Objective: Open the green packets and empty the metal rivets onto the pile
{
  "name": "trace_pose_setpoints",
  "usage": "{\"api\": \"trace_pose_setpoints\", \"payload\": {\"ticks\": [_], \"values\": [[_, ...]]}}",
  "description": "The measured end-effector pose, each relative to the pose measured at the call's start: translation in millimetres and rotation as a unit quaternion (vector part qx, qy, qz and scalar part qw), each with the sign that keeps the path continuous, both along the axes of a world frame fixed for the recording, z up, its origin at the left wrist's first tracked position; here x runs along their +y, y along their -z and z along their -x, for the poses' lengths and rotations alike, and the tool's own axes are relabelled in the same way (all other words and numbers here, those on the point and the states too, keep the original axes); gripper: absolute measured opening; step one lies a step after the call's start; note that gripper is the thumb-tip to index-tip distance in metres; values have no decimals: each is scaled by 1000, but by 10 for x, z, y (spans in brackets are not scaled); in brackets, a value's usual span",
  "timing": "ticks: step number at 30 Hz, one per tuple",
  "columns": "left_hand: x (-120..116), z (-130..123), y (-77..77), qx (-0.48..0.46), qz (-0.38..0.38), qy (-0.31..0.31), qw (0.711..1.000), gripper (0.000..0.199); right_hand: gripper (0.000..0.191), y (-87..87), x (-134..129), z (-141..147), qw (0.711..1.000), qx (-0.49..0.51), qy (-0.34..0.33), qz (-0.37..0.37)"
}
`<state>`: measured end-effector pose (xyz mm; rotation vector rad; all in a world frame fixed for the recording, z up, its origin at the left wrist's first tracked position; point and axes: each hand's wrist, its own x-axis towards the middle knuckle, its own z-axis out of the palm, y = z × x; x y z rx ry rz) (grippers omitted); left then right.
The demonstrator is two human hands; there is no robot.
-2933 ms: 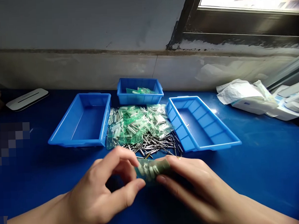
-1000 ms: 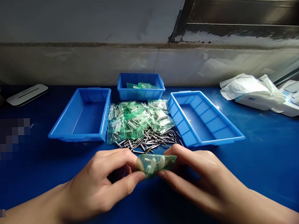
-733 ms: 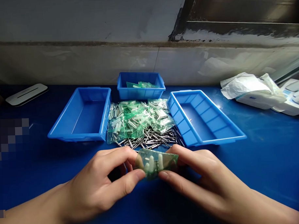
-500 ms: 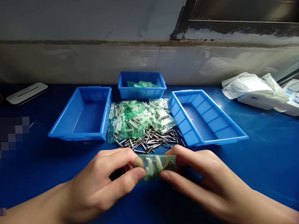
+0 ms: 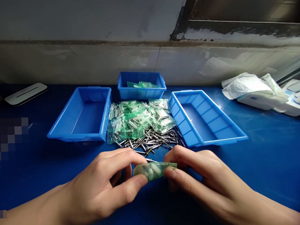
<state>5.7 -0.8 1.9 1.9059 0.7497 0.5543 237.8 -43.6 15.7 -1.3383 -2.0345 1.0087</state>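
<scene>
Between my two hands is a small green clear plastic bag (image 5: 155, 170) with white plug-like pieces inside. My left hand (image 5: 110, 182) pinches its left end between thumb and fingers. My right hand (image 5: 203, 176) grips the right end the same way, thumb toward me. Just beyond the hands lies a heap of loose metal screws (image 5: 156, 140). Behind and partly on top of them is a pile of similar green bags (image 5: 140, 117) holding white pieces and screws.
Blue bins stand around the pile: an empty one at left (image 5: 77, 138), one at right (image 5: 218, 143) with a tiny item inside, and one at the back (image 5: 141, 93) holding green bags. A white flat device (image 5: 26, 94) lies far left; crumpled white paper (image 5: 247, 84) lies far right.
The bag has tilted flatter, so its face shows less. My right thumb has shifted slightly along its edge. A screw beyond the bag has come into view.
</scene>
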Motion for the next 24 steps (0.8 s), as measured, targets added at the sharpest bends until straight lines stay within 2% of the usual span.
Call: {"api": "trace_pose_setpoints", "payload": {"ticks": [4,8,14,24], "values": [[0,13,-2,17,7,42,999,19,23,-19,-1,5,1000,15,-1,15],[13,24,-16,23,9,79,997,16,22,-19,19,8,999,33,-9,31],[29,21,-28,58,-30,61,996,19,21,-20,-1,-10,999,14,-10,28],[12,11,-7,32,-38,54,997,18,18,-38,27,17,999,-18,-16,25]]}}
